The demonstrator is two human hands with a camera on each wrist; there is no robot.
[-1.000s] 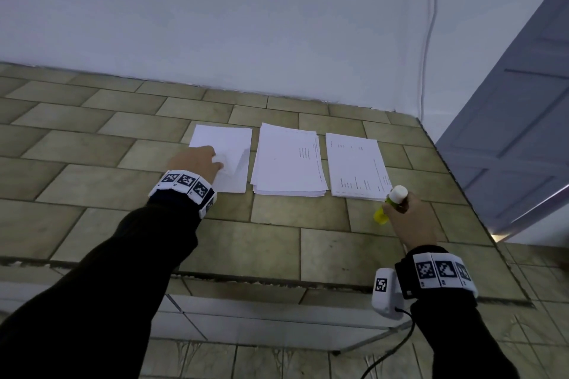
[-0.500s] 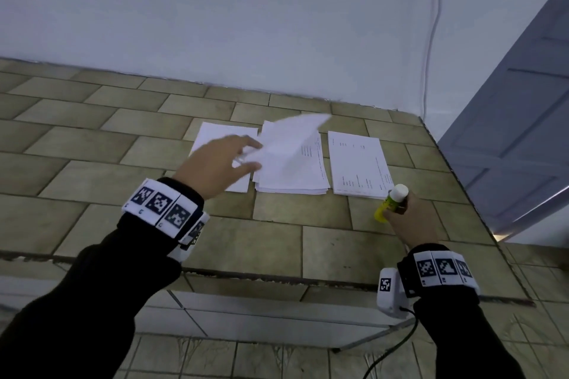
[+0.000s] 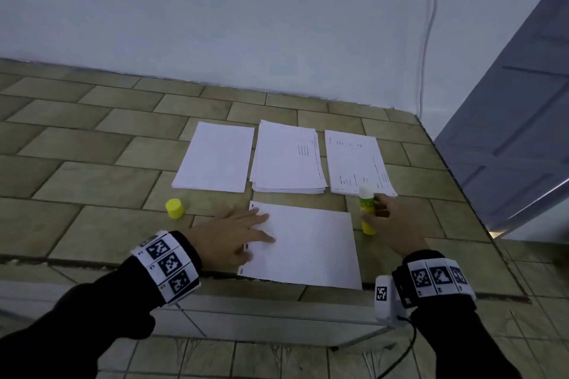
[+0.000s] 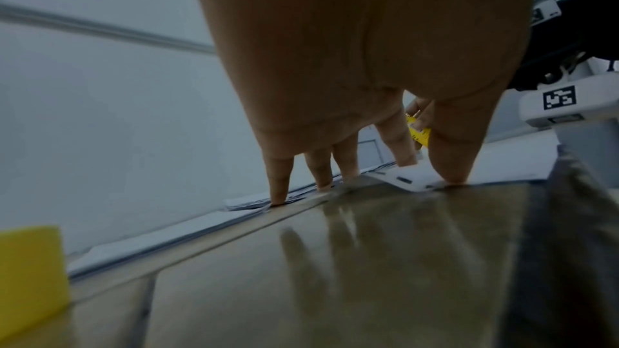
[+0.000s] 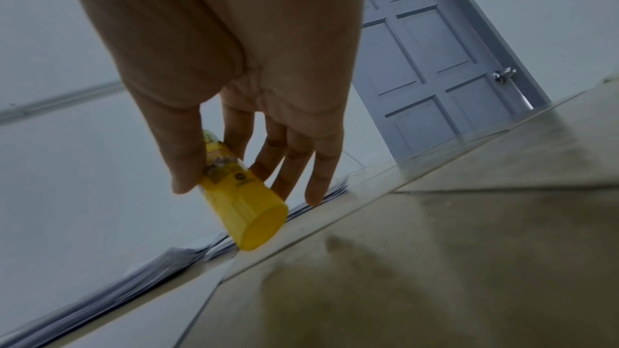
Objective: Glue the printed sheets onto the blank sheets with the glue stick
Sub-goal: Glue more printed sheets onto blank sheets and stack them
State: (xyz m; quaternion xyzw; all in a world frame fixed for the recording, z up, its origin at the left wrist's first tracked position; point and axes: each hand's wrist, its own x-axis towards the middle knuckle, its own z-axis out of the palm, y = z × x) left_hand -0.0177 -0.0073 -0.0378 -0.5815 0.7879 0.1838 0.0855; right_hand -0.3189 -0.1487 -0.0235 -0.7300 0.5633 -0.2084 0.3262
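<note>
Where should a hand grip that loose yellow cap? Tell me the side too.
Pinch the cap across its round side wall, coming straight down from above. It stands upright on the tiled counter, apart from the papers, with bare tile all round.

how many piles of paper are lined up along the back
3: a blank pile on the left, a thicker printed pile in the middle, a printed pile on the right. One single sheet lies nearer.
</note>
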